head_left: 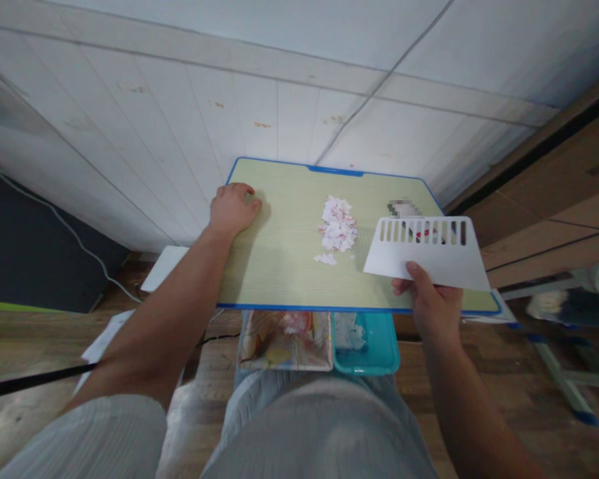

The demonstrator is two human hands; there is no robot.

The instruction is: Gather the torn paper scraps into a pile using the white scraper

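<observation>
My right hand [435, 303] grips a white, flat trapezoid scraper [424, 263] by its near edge, thumb on top. A row of slots runs along the scraper's far side. It is held over the right part of a pale yellow-green table [284, 266] with a blue rim. Left of the scraper, a heap of torn white and pinkish paper scraps [338, 226] lies on the tabletop, with a few loose bits at its near end. At the table's left edge rests my left hand [235, 209], its fingers curled in; whatever they may hold is hidden.
Below the table's front edge stand a patterned container [287, 342] with pinkish contents and a turquoise basin [372, 349] holding white scraps. A blurred-out object [404, 208] lies behind the scraper. A white panelled wall [259, 100] borders the far side; stacked cardboard [554, 193] stands right.
</observation>
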